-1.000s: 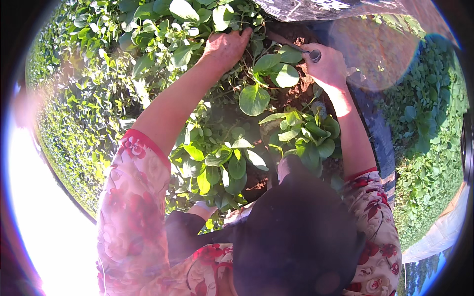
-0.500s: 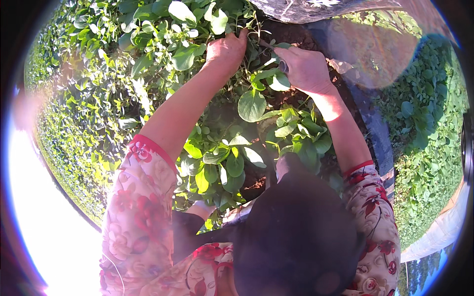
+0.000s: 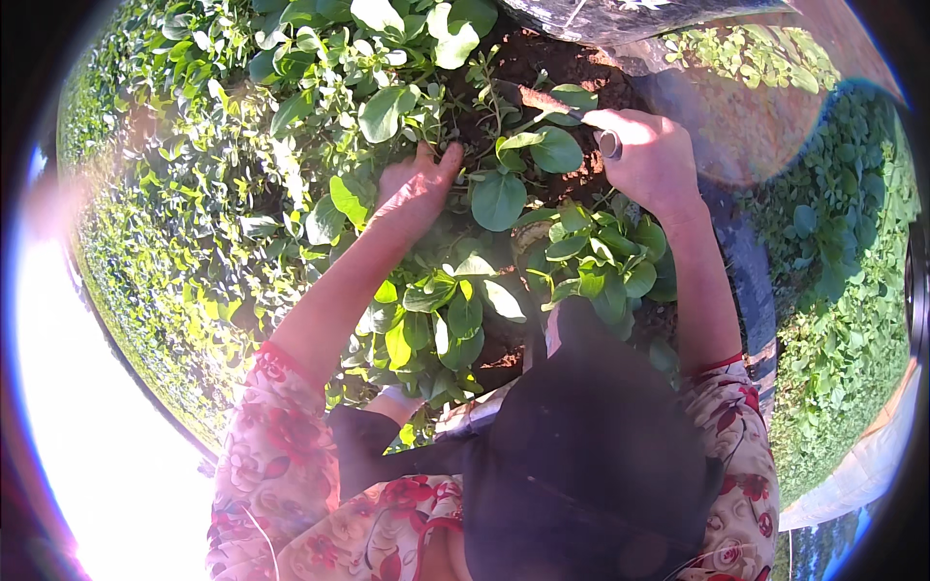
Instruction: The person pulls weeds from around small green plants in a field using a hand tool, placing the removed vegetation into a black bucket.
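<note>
My left hand (image 3: 415, 189) is low among small-leaved green plants (image 3: 334, 136). Its thumb and forefinger stand apart with nothing visible between them; leaves partly hide the other fingers. To the right, my right hand (image 3: 651, 160) is closed round the handle of a knife-like hand tool (image 3: 539, 101). The handle's round end shows beside my palm, and the brownish blade points up and left over bare soil. Between my hands grows a broad-leaved leafy green plant (image 3: 499, 198), touched by neither.
More broad-leaved plants (image 3: 450, 315) grow closer to me, with another clump (image 3: 605, 257) under my right forearm. Reddish soil (image 3: 572, 68) shows beyond my hands. Dark plastic sheeting (image 3: 620, 19) lies at the far edge, and a dark strip (image 3: 746, 261) runs along the right.
My left hand has drawn back toward me and left, its thumb and forefinger now apart. My right hand has moved right and slightly nearer with the tool, uncovering more soil.
</note>
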Demonstrator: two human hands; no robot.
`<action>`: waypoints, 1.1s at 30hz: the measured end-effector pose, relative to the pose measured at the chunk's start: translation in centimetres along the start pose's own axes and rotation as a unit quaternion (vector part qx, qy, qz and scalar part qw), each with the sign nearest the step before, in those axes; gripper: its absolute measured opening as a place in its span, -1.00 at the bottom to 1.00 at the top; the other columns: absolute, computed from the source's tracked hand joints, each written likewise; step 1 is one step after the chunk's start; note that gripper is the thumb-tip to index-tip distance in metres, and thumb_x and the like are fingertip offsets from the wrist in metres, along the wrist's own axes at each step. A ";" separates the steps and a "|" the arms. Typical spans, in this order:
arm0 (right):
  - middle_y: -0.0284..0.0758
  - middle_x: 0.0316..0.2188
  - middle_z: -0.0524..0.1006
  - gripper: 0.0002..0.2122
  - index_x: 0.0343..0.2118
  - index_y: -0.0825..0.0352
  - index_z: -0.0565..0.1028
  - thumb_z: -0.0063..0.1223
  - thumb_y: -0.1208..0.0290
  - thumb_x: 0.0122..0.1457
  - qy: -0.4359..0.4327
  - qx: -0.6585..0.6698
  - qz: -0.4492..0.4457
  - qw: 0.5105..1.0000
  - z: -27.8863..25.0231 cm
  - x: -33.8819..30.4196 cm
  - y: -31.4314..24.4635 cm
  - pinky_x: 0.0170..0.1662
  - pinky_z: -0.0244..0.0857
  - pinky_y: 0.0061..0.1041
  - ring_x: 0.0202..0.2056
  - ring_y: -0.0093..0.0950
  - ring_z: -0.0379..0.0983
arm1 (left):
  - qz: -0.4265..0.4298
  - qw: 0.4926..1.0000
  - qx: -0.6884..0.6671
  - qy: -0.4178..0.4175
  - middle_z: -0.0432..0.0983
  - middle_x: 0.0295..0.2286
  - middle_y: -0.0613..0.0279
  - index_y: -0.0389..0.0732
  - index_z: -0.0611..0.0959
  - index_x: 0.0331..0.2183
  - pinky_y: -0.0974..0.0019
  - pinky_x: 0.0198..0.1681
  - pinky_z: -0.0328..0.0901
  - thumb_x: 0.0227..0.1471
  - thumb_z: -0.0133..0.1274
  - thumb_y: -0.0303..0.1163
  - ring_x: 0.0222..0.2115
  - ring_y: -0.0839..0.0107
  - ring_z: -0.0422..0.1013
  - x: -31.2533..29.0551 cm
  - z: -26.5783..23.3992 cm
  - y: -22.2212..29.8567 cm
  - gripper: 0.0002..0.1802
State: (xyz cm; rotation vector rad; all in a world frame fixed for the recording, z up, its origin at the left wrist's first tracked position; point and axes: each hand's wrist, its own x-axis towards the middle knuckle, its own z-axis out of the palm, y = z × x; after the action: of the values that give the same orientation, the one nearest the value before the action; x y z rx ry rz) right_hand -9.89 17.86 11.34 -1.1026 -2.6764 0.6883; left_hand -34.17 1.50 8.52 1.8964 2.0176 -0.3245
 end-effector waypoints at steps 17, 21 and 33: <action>-0.27 -0.52 0.57 -0.74 -0.36 0.23 0.60 0.07 0.53 -0.22 -0.181 0.120 -0.083 0.973 3.2 8.0 0.7 -0.32 0.39 -0.33 -0.44 -0.27 0.52 | -0.143 0.985 0.022 -0.094 0.49 -0.32 -0.05 -0.18 0.42 -0.08 0.10 -0.42 0.42 0.02 -0.11 -0.45 -0.42 0.03 0.53 2.2 -0.3 -0.4 -0.64; -0.31 -0.50 0.59 -0.77 -0.36 0.23 0.60 0.12 0.53 -0.16 -0.234 0.118 -0.101 0.960 3.5 10.8 0.9 -0.31 0.42 -0.43 -0.44 -0.34 0.54 | -0.158 0.984 -0.011 -0.083 0.51 -0.35 -0.04 -0.21 0.48 -0.19 0.07 -0.37 0.42 0.01 -0.09 -0.44 -0.39 0.01 0.53 2.5 -0.4 -0.3 -0.73; -0.28 -0.59 0.50 -0.90 -0.54 0.29 0.46 0.13 0.50 -0.19 -0.188 -0.004 -0.268 0.945 3.9 7.5 -2.7 -0.43 0.38 -0.34 -0.50 -0.27 0.51 | -0.168 0.984 -0.050 -0.039 0.52 -0.36 -0.04 -0.18 0.53 -0.27 0.05 -0.32 0.41 -0.06 -0.07 -0.51 -0.37 0.00 0.52 2.0 -0.6 -0.5 -0.77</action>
State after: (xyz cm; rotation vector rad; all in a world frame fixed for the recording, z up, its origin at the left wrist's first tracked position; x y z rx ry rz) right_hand -18.22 20.03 9.02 -0.2099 -3.0829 0.8382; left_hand -34.78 3.48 8.22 1.4578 2.2531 -0.3685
